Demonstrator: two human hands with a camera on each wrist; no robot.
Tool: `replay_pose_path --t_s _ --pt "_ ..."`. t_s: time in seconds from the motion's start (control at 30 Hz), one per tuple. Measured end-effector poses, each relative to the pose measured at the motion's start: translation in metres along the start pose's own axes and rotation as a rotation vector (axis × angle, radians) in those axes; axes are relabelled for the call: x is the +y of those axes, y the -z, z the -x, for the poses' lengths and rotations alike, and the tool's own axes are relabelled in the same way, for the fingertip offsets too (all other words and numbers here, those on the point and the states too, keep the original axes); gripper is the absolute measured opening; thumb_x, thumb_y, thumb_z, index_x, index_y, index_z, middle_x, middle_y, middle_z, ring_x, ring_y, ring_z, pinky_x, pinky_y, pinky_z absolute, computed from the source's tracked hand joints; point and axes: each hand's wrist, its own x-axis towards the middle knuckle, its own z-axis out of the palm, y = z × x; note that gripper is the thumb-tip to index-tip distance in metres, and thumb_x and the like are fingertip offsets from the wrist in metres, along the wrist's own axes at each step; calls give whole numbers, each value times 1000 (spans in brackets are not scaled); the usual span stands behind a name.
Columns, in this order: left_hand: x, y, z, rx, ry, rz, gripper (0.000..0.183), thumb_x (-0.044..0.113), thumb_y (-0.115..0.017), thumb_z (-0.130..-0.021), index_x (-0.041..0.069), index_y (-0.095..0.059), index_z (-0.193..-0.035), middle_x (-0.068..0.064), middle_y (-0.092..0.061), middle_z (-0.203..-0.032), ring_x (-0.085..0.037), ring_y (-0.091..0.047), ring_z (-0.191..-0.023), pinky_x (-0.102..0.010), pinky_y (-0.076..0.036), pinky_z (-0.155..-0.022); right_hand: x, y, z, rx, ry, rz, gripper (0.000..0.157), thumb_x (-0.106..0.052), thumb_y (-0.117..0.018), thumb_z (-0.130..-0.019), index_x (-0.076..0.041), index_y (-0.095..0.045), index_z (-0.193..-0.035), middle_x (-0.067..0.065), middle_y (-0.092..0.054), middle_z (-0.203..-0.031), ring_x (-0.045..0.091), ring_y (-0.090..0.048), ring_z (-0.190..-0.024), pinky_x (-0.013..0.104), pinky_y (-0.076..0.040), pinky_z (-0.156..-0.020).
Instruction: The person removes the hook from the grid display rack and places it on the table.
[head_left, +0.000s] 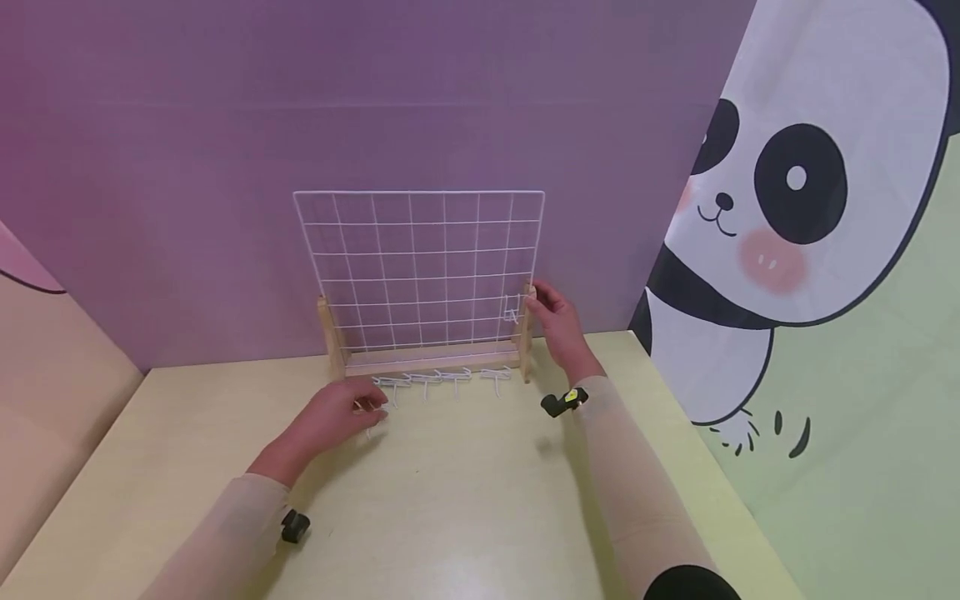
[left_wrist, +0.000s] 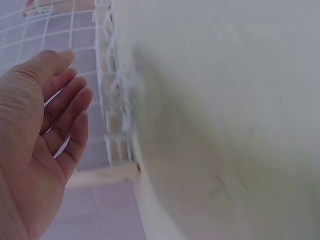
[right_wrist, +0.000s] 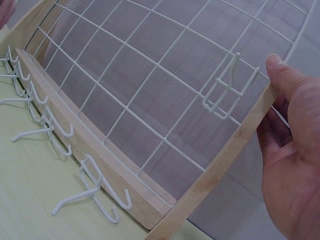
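A white wire grid panel (head_left: pixel 427 265) stands in a wooden base (head_left: pixel 435 357) at the back of the table. My right hand (head_left: pixel 561 327) grips the wooden upright (right_wrist: pixel 215 160) at the grid's right side, thumb in front and fingers behind. One white wire hook (right_wrist: pixel 227 92) hangs on the grid near that upright. Several loose hooks (head_left: pixel 455 377) lie in a row along the base's front. My left hand (head_left: pixel 347 414) is at the row's left end with loosely bent fingers; in the left wrist view no hook shows between thumb and fingers (left_wrist: pixel 70 105).
The pale tabletop (head_left: pixel 435 500) extends in front of the stand. Behind it rises a purple backdrop (head_left: pixel 450 100). A panda-printed panel (head_left: pixel 847 275) borders the table's right side, and a peach-coloured panel (head_left: pixel 52 375) stands on the left.
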Motion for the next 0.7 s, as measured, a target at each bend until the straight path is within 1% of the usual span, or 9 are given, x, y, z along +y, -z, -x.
replay_pose_path --t_s 0.13,0.23,0.3,0.4,0.5,0.6,0.7 --pt "18 -4 -18 39 -19 6 16 12 -83 -99 5 -80 -113 -1 -76 -105 -21 -73 -98 -48 -64 -91 -2 0 0 -9 1 -4 46 -12 -68 -111 -4 -60 -155 18 -61 -156 26 -56 -144 40 -42 -126" --pt "35 -10 -36 64 -34 10 16 14 -83 -100 6 -80 -114 -1 -76 -106 -21 -73 -99 -47 -63 -91 -3 3 2 -15 -15 6 47 -14 -68 -111 -4 -59 -157 18 -60 -157 28 -55 -145 41 -41 -127" --pt "49 -18 -51 78 -30 17 15 14 -82 -101 8 -80 -114 0 -77 -107 -21 -73 -101 -46 -63 -93 -2 9 3 -17 -22 17 48 -15 -68 -111 -5 -58 -157 18 -59 -158 28 -54 -146 42 -40 -127" --pt "70 -29 -74 91 -22 51 18 14 -80 -102 8 -80 -119 0 -77 -111 -22 -72 -104 -44 -62 -95 -2 19 6 -20 -32 31 49 -17 -67 -112 -5 -56 -159 17 -57 -159 28 -52 -147 42 -39 -128" --pt "91 -42 -96 110 -34 75 22 15 -80 -103 7 -79 -123 -2 -75 -115 -23 -71 -108 -43 -62 -97 -2 30 9 -13 -32 41 50 -19 -67 -113 -7 -56 -160 16 -57 -160 26 -53 -146 41 -39 -128" --pt "107 -51 -114 142 -56 77 24 18 -79 -104 8 -78 -126 -4 -74 -119 -24 -70 -111 -42 -61 -99 -5 34 10 -1 -37 32 49 -18 -68 -112 -6 -57 -159 16 -59 -157 23 -55 -142 39 -40 -127" --pt "120 -58 -130 176 -60 97 27 19 -80 -104 8 -76 -128 -6 -74 -123 -25 -70 -114 -41 -60 -100 -7 34 11 8 -32 15 48 -16 -68 -112 -3 -57 -157 16 -60 -154 19 -58 -135 38 -43 -125"
